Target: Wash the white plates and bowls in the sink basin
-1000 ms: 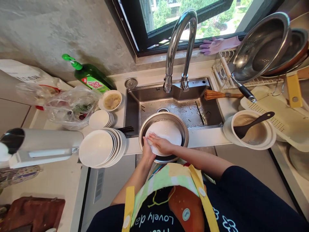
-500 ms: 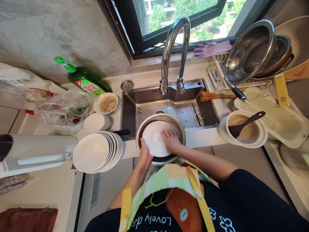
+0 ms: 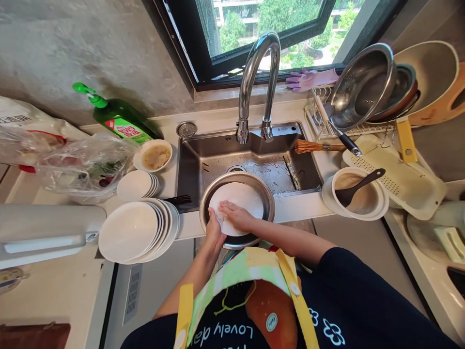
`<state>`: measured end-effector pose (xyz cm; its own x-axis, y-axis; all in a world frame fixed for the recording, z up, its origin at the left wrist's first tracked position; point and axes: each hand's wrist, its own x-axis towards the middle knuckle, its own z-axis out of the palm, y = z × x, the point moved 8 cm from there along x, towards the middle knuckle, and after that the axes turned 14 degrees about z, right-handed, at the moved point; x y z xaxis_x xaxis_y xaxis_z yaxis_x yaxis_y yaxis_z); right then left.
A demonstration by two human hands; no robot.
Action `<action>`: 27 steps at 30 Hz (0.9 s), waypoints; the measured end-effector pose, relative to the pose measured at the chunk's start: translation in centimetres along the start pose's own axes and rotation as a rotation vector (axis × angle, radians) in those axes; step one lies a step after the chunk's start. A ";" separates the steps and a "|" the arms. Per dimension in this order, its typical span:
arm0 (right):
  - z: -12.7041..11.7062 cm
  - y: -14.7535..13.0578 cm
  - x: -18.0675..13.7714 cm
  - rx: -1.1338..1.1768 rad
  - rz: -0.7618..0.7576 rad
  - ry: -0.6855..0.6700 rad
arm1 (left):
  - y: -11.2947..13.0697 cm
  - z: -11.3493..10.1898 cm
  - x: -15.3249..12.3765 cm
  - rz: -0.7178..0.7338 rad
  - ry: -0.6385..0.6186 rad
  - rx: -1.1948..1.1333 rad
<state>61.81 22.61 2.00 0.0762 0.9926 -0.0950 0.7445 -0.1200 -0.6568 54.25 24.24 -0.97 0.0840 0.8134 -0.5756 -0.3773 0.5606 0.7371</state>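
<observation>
1. The left hand (image 3: 214,230) is closed on the near edge of a white plate (image 3: 243,199), gripping it with the thumb on top.
2. The right hand (image 3: 236,216) lies open and flat on the plate's face, its fingers reaching toward the left hand.
3. The plate sits tilted inside a stainless steel basin (image 3: 271,206), which rests at the front edge of a steel sink (image 3: 203,165), below a chrome faucet (image 3: 250,87).
4. Left of the basin stands a tall stack of white plates (image 3: 127,231), with dark chopsticks (image 3: 178,199) just behind it and a smaller stack of white dishes (image 3: 134,186) beyond.
5. Further back on the left are a bowl with a beige residue (image 3: 154,156) (murky, hard to tell what it is) and a green dish soap bottle (image 3: 118,118).
6. A bamboo brush (image 3: 319,146) lies across the sink's right edge.
</observation>
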 end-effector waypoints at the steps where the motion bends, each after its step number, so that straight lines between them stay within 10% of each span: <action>1: 0.1 -0.1 -0.4 0.004 -0.030 -0.017 | -0.1 0.0 0.0 0.001 -0.004 0.002; 7: -0.8 0.8 -0.2 -0.092 -0.081 0.012 | -0.2 0.3 0.0 -0.011 -0.031 -0.020; 19: -4.2 4.9 -3.1 -0.325 0.614 -0.011 | 1.0 0.0 -0.4 0.118 0.017 0.058; 27: -1.6 0.8 -4.8 -0.090 0.412 -0.170 | 1.0 0.1 -0.1 0.142 -0.005 0.036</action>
<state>63.14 17.83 3.12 0.2736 0.8441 -0.4611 0.7304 -0.4942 -0.4715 53.99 24.74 -0.18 0.0370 0.8857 -0.4628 -0.3528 0.4449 0.8231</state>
